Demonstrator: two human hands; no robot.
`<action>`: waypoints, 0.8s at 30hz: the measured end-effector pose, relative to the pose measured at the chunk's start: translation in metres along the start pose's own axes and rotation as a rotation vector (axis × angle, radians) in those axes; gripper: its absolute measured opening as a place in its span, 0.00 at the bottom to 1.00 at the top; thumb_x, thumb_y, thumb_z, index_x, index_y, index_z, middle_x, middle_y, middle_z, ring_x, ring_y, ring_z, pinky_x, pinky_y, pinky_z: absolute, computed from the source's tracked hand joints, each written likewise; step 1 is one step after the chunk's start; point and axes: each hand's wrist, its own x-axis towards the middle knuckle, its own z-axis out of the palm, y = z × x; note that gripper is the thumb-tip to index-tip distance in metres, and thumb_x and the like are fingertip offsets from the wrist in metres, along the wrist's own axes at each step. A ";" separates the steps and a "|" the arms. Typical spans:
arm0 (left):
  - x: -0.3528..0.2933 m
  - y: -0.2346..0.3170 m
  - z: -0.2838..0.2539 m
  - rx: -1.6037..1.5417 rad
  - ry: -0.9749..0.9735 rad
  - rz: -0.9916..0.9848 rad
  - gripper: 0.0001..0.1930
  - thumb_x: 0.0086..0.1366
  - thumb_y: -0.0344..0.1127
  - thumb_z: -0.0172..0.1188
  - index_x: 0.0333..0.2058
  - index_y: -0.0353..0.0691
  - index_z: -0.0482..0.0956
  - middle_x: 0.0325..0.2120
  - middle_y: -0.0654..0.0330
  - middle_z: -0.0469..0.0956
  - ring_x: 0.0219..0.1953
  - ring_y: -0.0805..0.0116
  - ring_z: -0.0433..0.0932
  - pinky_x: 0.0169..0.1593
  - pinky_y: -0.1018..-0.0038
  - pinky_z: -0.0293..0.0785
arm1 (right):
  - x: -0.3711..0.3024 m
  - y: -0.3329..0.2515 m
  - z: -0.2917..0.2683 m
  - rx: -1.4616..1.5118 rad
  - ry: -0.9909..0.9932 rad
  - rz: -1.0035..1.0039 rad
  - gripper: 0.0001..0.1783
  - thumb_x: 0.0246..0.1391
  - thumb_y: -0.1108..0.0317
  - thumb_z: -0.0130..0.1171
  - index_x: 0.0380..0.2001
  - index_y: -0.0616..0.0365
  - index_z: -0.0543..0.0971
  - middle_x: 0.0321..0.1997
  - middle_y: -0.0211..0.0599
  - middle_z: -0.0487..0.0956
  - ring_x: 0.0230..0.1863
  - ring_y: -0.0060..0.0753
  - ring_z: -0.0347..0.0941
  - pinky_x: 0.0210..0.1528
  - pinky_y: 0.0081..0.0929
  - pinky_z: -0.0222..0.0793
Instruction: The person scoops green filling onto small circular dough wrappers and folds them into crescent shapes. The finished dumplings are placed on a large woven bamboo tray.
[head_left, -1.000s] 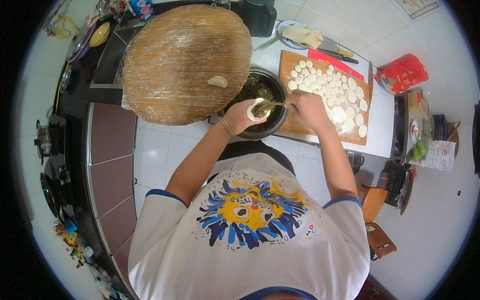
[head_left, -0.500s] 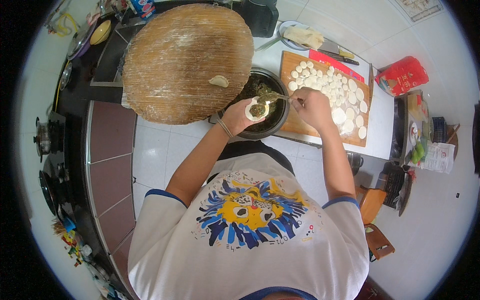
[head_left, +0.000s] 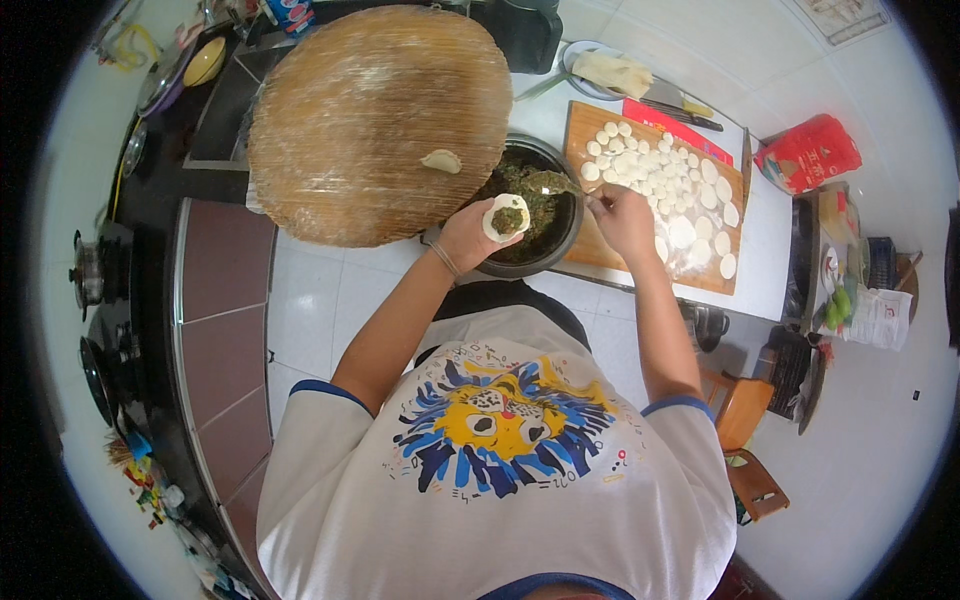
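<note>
My left hand (head_left: pixel 470 238) holds a round dumpling wrapper (head_left: pixel 494 230) with a mound of dark green filling (head_left: pixel 508 220) on it, over the near left rim of a dark metal pot (head_left: pixel 568 232). Gripped in my right hand (head_left: pixel 622 215) is a spoon (head_left: pixel 556 187), its bowl above the green filling in the pot. To the right, a wooden cutting board (head_left: pixel 590 245) carries several small dough pieces (head_left: pixel 632 165) and flattened wrappers (head_left: pixel 681 233). A single folded dumpling (head_left: pixel 441 161) lies on the large round straw tray (head_left: pixel 370 110) at the left.
Behind the board are a plate (head_left: pixel 580 88), a knife (head_left: pixel 690 116) and a red packet (head_left: pixel 660 122). A red bag (head_left: pixel 812 155) stands at the far right. On the left runs a dark counter with a sink (head_left: pixel 225 115). An orange wooden chair (head_left: pixel 742 412) is at lower right.
The spoon has moved right, away from the wrapper and over the pot. My left hand with the wrapper has shifted slightly left, leaving the filling on it in plain view.
</note>
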 end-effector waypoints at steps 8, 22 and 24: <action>-0.010 0.030 0.004 -1.145 0.189 -0.394 0.18 0.69 0.38 0.35 0.52 0.33 0.62 0.50 0.50 0.68 0.53 0.55 0.69 0.54 0.58 0.68 | -0.005 0.025 0.031 0.271 -0.070 0.039 0.07 0.46 0.69 0.60 0.25 0.63 0.79 0.17 0.41 0.75 0.17 0.30 0.69 0.24 0.26 0.64; -0.008 0.059 0.011 -1.209 0.127 -0.340 0.21 0.70 0.42 0.32 0.53 0.34 0.60 0.52 0.50 0.67 0.55 0.55 0.67 0.56 0.55 0.66 | -0.026 0.028 0.033 0.567 0.156 -0.113 0.09 0.53 0.68 0.56 0.31 0.64 0.78 0.23 0.31 0.74 0.24 0.18 0.64 0.27 0.17 0.61; -0.008 0.063 0.011 -1.218 0.102 -0.332 0.21 0.70 0.42 0.31 0.54 0.34 0.60 0.53 0.50 0.66 0.55 0.55 0.66 0.57 0.56 0.65 | -0.030 0.025 0.032 0.652 0.114 -0.121 0.07 0.53 0.71 0.57 0.33 0.64 0.77 0.25 0.30 0.74 0.25 0.18 0.64 0.29 0.16 0.62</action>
